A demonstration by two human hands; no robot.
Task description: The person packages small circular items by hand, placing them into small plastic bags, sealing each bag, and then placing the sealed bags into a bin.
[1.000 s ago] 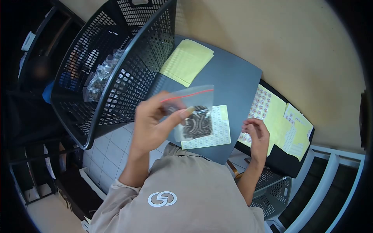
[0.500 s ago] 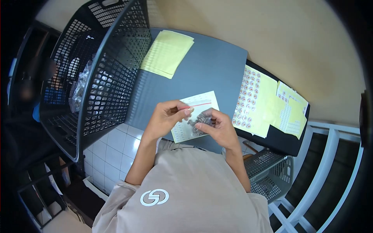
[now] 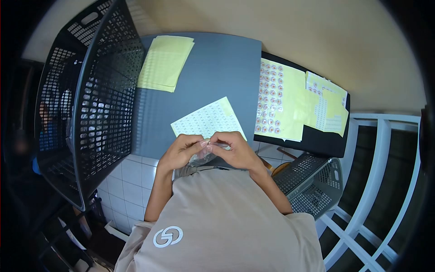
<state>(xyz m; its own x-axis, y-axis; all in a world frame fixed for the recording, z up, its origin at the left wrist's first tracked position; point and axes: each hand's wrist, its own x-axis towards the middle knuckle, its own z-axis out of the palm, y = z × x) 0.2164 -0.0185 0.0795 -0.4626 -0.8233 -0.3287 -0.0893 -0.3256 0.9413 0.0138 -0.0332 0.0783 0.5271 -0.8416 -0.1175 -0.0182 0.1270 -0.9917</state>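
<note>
My left hand point(image 3: 182, 153) and my right hand point(image 3: 235, 153) meet close to my body, thumbs and fingertips pinched together. Between them is a small clear zip bag point(image 3: 202, 158), gripped along its upper edge. The bag hangs below the fingertips, and its contents are mostly hidden by the hands. Just beyond the fingers a white sheet of small printed labels point(image 3: 209, 119) lies at a slant on the grey table point(image 3: 217, 68).
A large dark perforated crate point(image 3: 108, 86) stands at the left. Yellow sheets point(image 3: 165, 63) lie at the table's back left. Sticker sheets point(image 3: 290, 99) rest on a black surface to the right. A grey crate point(image 3: 312, 190) sits lower right, beside white railings point(image 3: 378, 181).
Both hands have drawn closer together and nearer my body, now pinching the bag's upper edge. The label sheet is more exposed. The view has shifted to the right.
</note>
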